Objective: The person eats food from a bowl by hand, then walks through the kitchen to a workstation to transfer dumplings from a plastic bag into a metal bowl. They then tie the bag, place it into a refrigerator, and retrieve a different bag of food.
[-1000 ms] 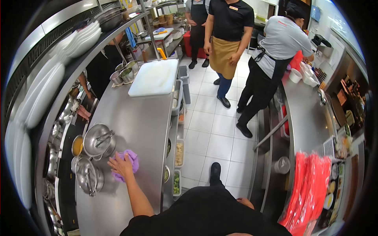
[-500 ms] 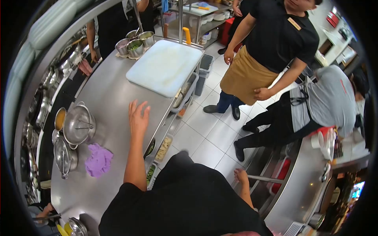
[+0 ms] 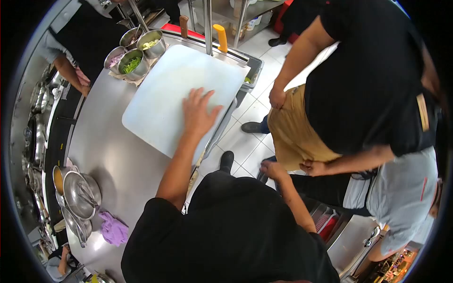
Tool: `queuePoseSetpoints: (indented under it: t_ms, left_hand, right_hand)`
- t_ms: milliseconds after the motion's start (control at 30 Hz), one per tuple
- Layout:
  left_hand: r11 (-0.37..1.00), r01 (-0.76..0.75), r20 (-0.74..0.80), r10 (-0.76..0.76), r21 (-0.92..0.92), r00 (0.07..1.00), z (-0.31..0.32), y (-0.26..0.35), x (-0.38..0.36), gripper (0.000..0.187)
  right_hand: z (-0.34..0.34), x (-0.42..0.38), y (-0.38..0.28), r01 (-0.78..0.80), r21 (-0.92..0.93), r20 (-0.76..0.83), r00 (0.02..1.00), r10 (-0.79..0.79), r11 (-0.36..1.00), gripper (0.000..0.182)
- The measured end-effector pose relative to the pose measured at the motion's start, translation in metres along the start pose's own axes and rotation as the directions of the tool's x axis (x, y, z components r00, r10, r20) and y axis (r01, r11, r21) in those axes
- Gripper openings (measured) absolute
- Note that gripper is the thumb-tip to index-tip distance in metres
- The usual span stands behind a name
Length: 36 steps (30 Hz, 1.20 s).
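Observation:
My left hand [image 3: 200,112] is spread over the right half of a white cutting board [image 3: 163,89], fingers apart and nothing in it. Whether the palm touches the board cannot be made out. My right hand [image 3: 275,170] hangs over the floor on my right side, its fingers loosely bent, with nothing visible in it. It is close to a co-worker's tan apron [image 3: 295,134]. Beyond the board's far edge stand a yellow handle [image 3: 220,37] and a brown wooden handle [image 3: 183,26].
Metal pots with chopped greens [image 3: 133,66] and other cut food stand at the board's far left corner. Bowls with a strainer [image 3: 81,194] and a purple cloth [image 3: 113,228] lie on the steel counter [image 3: 101,127]. Two co-workers stand on the right; another person's arm [image 3: 71,75] is across the counter.
My view has moved nearer the cutting board. My left hand has gone from beside the board to over it, and my right hand has come forward. The co-worker in the tan apron appears closer.

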State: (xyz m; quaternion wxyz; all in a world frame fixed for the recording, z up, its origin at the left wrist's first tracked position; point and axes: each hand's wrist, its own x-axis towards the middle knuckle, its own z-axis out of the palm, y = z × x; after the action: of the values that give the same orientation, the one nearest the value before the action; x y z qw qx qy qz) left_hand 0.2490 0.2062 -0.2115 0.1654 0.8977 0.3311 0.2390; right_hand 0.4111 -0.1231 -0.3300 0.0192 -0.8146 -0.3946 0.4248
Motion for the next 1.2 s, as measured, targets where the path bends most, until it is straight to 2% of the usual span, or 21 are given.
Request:
queuePoseSetpoints:
  t_ms: [100,200,333,500,633,667,700,733,767,867,933,1033,1067,1100,1133,1167,1200]
  left_hand:
    - [0.984,-0.045,0.152,0.019,0.171,0.988,0.032,0.039,0.018,0.065]
    - [0.921,-0.084,0.248,-0.014,0.38,0.969,0.043,0.047,0.026,0.071]
    - [0.955,-0.059,0.237,-0.012,0.29,0.971,0.038,0.049,0.029,0.074]
    - [0.966,-0.021,0.248,-0.045,0.259,0.968,0.036,0.052,0.036,0.077]
    - [0.97,-0.007,0.241,-0.053,0.243,0.969,0.035,0.054,0.037,0.068]
    - [0.974,0.004,0.225,-0.057,0.229,0.973,0.036,0.052,0.037,0.067]
    - [0.976,0.013,0.208,-0.058,0.215,0.976,0.039,0.05,0.038,0.065]
    - [0.983,0.026,0.185,-0.059,0.179,0.981,0.04,0.048,0.038,0.062]
    - [0.983,0.025,0.179,-0.059,0.183,0.982,0.04,0.048,0.038,0.062]
    - [0.976,0.036,0.173,-0.074,0.215,0.982,0.038,0.054,0.043,0.06]
    - [0.965,0.051,0.178,-0.099,0.256,0.979,0.04,0.059,0.049,0.055]
    - [0.982,0.101,0.079,-0.115,0.16,0.99,0.054,0.059,0.062,0.044]
    - [0.991,0.12,0.088,-0.125,0.065,0.988,0.063,0.076,0.088,0.041]
    - [0.99,0.141,0.105,-0.137,-0.028,0.985,0.066,0.098,0.113,0.039]
    - [0.979,0.158,0.122,-0.143,-0.128,0.982,0.078,0.119,0.144,0.037]
    - [0.965,0.162,0.19,-0.123,-0.206,0.974,0.094,0.139,0.177,0.038]
    - [0.943,0.175,0.267,-0.098,-0.282,0.959,0.111,0.162,0.212,0.038]
  right_hand:
    - [-0.055,0.05,-0.035,0.016,-0.039,0.02,1.0,-0.015,0.999,0.044]
    - [-0.098,0.104,-0.066,0.135,-0.146,0.032,0.991,-0.132,0.98,0.044]
    - [-0.145,0.169,-0.089,0.202,-0.175,0.057,0.979,-0.195,0.963,0.042]
    - [-0.189,0.207,-0.087,0.179,-0.183,0.029,0.984,-0.177,0.967,0.041]
    - [-0.213,0.227,-0.031,0.166,-0.176,-0.007,0.985,-0.17,0.97,0.04]
    - [-0.22,0.231,-0.014,0.122,-0.228,0.026,0.993,-0.119,0.966,0.039]
    - [-0.227,0.228,0.006,0.071,-0.207,-0.018,0.997,-0.076,0.976,0.038]
    - [-0.228,0.238,0.039,0.074,-0.218,-0.021,0.996,-0.081,0.973,0.037]
    - [-0.24,0.23,0.057,-0.006,-0.2,-0.016,1.0,0.003,0.98,0.038]
    - [-0.239,0.245,0.15,-0.084,-0.207,-0.087,0.994,0.067,0.975,0.042]
    - [-0.244,0.25,0.197,-0.147,-0.21,-0.058,0.989,0.138,0.967,0.042]
    - [-0.245,0.258,0.248,-0.331,-0.011,0.037,0.943,0.331,0.944,0.034]
    - [-0.247,0.261,0.262,-0.288,0.02,0.085,0.955,0.286,0.957,0.034]
    - [-0.248,0.268,0.266,-0.365,0.039,0.126,0.925,0.358,0.93,0.032]
    - [-0.245,0.287,0.278,-0.338,0.081,0.239,0.92,0.311,0.938,0.03]
    - [-0.246,0.29,0.278,-0.3,0.246,0.226,0.942,0.247,0.922,0.032]
    - [-0.261,0.285,0.265,-0.321,0.29,0.217,0.94,0.265,0.902,0.039]
